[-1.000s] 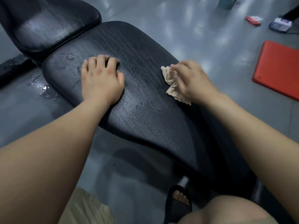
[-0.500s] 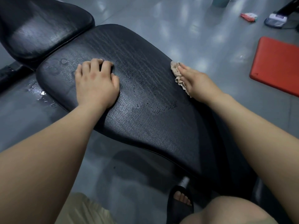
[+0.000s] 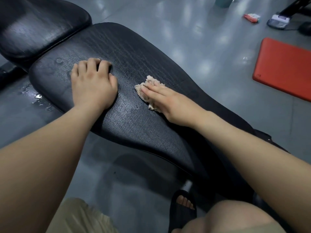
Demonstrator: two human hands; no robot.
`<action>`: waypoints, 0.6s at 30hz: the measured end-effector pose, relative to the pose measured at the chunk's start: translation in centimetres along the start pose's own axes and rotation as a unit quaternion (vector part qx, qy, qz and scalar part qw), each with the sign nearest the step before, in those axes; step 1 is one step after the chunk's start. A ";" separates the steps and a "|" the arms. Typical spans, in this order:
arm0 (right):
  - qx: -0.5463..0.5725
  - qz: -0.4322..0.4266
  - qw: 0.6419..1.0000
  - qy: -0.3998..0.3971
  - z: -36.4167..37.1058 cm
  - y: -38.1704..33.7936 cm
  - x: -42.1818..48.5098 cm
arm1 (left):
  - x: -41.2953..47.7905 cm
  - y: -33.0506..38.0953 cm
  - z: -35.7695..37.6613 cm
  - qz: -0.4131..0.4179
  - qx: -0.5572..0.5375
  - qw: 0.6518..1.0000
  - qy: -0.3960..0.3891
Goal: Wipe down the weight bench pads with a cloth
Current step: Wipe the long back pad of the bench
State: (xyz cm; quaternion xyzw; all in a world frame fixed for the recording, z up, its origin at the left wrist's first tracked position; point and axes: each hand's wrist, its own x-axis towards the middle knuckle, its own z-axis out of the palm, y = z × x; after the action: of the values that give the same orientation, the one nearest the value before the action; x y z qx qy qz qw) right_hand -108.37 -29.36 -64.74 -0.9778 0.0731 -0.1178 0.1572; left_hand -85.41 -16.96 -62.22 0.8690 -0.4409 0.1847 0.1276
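A long black bench pad (image 3: 134, 52) with a cracked, damp surface runs from upper left to lower right. A second shiny black pad (image 3: 37, 26) adjoins it at the top left. My left hand (image 3: 92, 84) rests palm down on the long pad with its fingertips bent against the surface and holds nothing. My right hand (image 3: 168, 100) lies flat with straight fingers on a small beige cloth (image 3: 146, 88), pressing it onto the middle of the pad. Most of the cloth shows beyond my fingertips.
The floor is grey and glossy, with a wet patch (image 3: 38, 98) left of the bench. A red mat (image 3: 286, 68) lies at the right. A red-and-white packet (image 3: 251, 17) and a device (image 3: 277, 21) sit at the top right. My sandalled foot (image 3: 183, 206) is under the bench.
My right hand has slid the cloth from the pad's right edge back toward the middle. My left hand has stayed in place.
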 end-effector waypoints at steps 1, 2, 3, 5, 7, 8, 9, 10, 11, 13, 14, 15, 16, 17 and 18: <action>-0.013 -0.002 1.000 0.002 -0.4 0.4 0.0 | 0.0 0.0 0.0 0.000 0.000 1.000 -0.001; -0.025 0.009 1.000 0.008 -0.7 1.1 0.2 | 0.0 0.0 0.0 0.000 0.000 1.000 -0.003; -0.033 0.033 0.999 0.015 -1.0 2.0 0.4 | 0.0 0.0 0.0 0.000 -0.001 1.000 -0.004; -0.029 0.112 0.993 0.036 -1.5 3.9 1.0 | 0.0 0.0 -0.1 -0.002 -0.002 1.000 -0.007; -0.011 0.182 0.982 0.050 -2.1 4.8 1.5 | 0.1 0.0 0.0 -0.003 0.000 1.000 -0.008; -0.004 0.205 0.977 0.053 -2.1 4.8 1.6 | 0.1 -0.1 0.0 -0.004 0.001 1.000 -0.009; -0.002 0.215 0.975 0.054 -2.2 4.6 1.7 | 0.1 0.0 0.0 -0.004 0.000 1.000 -0.009; 0.002 0.213 0.976 0.054 -2.1 4.1 1.7 | 0.1 0.0 0.0 -0.004 -0.001 1.000 -0.011; 0.011 0.198 0.979 0.052 -2.0 3.4 1.7 | 0.1 0.0 -0.1 -0.004 0.000 1.000 -0.013; 0.034 0.145 0.988 0.046 -1.5 1.6 1.4 | 0.1 0.0 -0.1 -0.004 0.003 1.000 -0.017; 0.043 0.116 0.991 0.039 -1.2 0.6 1.2 | 0.2 0.0 -0.1 -0.006 0.005 1.000 -0.020; 0.050 0.087 0.994 0.032 -1.0 -0.3 0.9 | 0.2 -0.1 -0.1 -0.006 0.006 1.000 -0.022; 0.058 0.059 0.996 0.021 -0.7 -1.4 0.6 | 0.1 -0.2 -0.1 -0.007 0.008 1.000 -0.023; 0.067 0.034 0.997 0.011 -0.6 -2.5 0.3 | 0.1 -0.1 -0.1 -0.005 0.008 1.000 -0.024; 0.074 0.009 0.997 -0.004 -0.4 -3.6 0.0 | 0.1 -0.2 -0.1 -0.003 0.009 1.000 -0.024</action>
State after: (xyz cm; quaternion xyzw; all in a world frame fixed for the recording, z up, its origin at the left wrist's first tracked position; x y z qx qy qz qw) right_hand -108.06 -26.11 -63.23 -0.9632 0.0725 -0.1179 0.2302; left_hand -85.23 -16.94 -62.10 0.8756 -0.4398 0.1670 0.1095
